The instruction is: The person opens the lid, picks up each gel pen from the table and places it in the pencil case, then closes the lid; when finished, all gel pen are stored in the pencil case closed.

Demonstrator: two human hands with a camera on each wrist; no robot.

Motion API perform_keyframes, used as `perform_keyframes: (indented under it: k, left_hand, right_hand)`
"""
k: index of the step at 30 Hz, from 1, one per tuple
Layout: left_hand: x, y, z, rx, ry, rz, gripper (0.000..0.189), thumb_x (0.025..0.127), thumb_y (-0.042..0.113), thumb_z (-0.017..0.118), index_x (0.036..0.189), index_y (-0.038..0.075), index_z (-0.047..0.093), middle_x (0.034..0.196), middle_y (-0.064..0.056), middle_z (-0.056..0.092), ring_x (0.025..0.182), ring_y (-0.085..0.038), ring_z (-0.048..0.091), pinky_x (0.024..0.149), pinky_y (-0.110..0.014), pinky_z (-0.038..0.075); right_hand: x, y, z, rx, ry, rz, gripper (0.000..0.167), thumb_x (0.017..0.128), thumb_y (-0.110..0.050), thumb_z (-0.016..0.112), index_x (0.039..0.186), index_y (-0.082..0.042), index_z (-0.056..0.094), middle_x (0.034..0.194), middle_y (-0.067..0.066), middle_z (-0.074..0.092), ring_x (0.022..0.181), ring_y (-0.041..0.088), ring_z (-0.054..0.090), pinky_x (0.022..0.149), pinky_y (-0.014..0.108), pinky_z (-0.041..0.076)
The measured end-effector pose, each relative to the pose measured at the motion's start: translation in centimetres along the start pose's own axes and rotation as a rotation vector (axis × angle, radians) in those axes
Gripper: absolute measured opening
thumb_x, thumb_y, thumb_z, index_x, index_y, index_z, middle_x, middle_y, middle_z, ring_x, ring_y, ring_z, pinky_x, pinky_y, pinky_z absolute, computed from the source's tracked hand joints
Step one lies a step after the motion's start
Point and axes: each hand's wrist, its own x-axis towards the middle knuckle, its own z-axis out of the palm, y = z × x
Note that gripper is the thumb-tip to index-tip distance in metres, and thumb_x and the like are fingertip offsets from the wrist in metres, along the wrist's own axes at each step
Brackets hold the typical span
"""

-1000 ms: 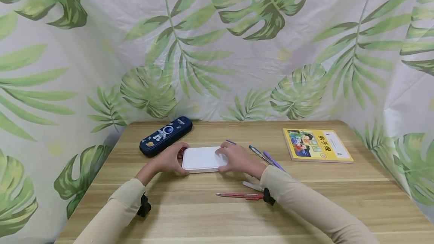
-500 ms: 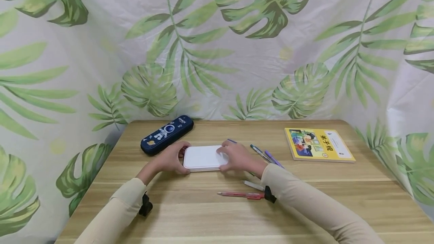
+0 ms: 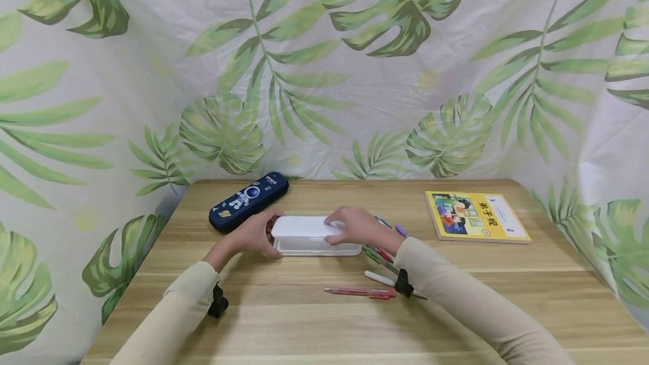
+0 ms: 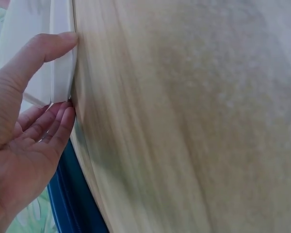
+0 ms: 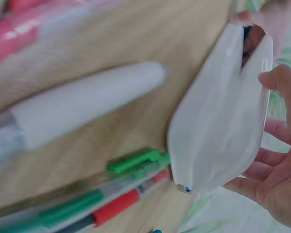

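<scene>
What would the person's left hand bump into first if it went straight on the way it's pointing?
The white case: the left hand already grips its left end. Beyond that, the right hand looks roughly next in line, though depth is unclear.

The left hand (image 4: 26,158) holds a white box (image 4: 63,80), thumb (image 4: 41,51) on its side, fingertips (image 4: 68,114) at its end; a blue case (image 4: 73,194) lies near; the table (image 4: 179,111) spreads alongside; leafy cloth (image 4: 31,218) peeks past.
</scene>
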Motion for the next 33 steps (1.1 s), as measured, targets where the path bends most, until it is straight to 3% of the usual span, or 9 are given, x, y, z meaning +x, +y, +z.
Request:
perform_keyframes:
  k: [5, 10, 14, 23, 29, 33]
  left_hand:
    - [-0.1, -0.1, 0.1, -0.055, -0.006, -0.001, 0.088, 0.06, 0.012, 0.097, 0.135, 0.004, 0.052, 0.123, -0.012, 0.066, 0.108, -0.024, 0.066, 0.095, -0.04, 0.057]
    - [-0.3, 0.0, 0.2, -0.054, 0.01, -0.046, 0.091, 0.06, 0.016, 0.097, 0.137, 0.003, 0.05, 0.123, -0.015, 0.065, 0.112, -0.028, 0.064, 0.101, -0.046, 0.054]
    - [-0.6, 0.0, 0.3, -0.069, 0.014, -0.057, 0.09, 0.061, 0.016, 0.097, 0.135, -0.001, 0.048, 0.126, -0.017, 0.063, 0.116, -0.03, 0.062, 0.105, -0.047, 0.051]
    - [-0.9, 0.1, 0.6, -0.09, 0.04, -0.013, 0.092, 0.061, 0.014, 0.096, 0.137, -0.005, 0.048, 0.129, -0.022, 0.06, 0.118, -0.034, 0.061, 0.107, -0.048, 0.05]
    - [-1.1, 0.0, 0.9, -0.086, 0.054, -0.026, 0.1, 0.062, 0.013, 0.096, 0.144, -0.009, 0.043, 0.131, -0.023, 0.059, 0.118, -0.034, 0.061, 0.106, -0.047, 0.051]
    - [-1.3, 0.0, 1.0, -0.083, 0.065, -0.036, 0.099, 0.062, 0.012, 0.095, 0.143, -0.011, 0.044, 0.13, -0.024, 0.06, 0.117, -0.034, 0.062, 0.105, -0.047, 0.051]
  right_hand:
    - [0.5, 1.0, -1.1, 0.153, 0.006, 0.03, 0.032, 0.089, -0.033, 0.076, 0.11, -0.009, 0.078, 0.116, 0.006, 0.076, 0.109, 0.02, 0.069, 0.096, 0.037, 0.056]
    - [0.8, 1.8, -1.7, 0.286, 0.07, 0.028, 0.018, 0.091, -0.029, 0.077, 0.096, -0.012, 0.079, 0.094, 0.001, 0.077, 0.083, 0.008, 0.067, 0.078, 0.025, 0.056]
    - [1.0, 2.2, -1.7, 0.346, 0.118, 0.041, 0.016, 0.092, -0.029, 0.076, 0.092, -0.013, 0.078, 0.085, -0.001, 0.075, 0.072, 0.006, 0.062, 0.068, 0.023, 0.052]
    - [1.5, 2.4, -1.8, 0.369, 0.2, 0.059, 0.019, 0.096, -0.026, 0.071, 0.098, -0.009, 0.078, 0.093, 0.008, 0.076, 0.075, 0.009, 0.06, 0.069, 0.023, 0.05]
    - [2.0, 2.9, -1.9, 0.401, 0.239, 0.088, 0.018, 0.096, -0.026, 0.071, 0.098, -0.009, 0.078, 0.09, 0.006, 0.075, 0.073, 0.009, 0.057, 0.068, 0.023, 0.049]
    - [2.2, 3.1, -2.0, 0.439, 0.242, 0.103, 0.018, 0.097, -0.023, 0.07, 0.101, -0.007, 0.077, 0.094, 0.006, 0.074, 0.08, 0.01, 0.06, 0.073, 0.024, 0.05]
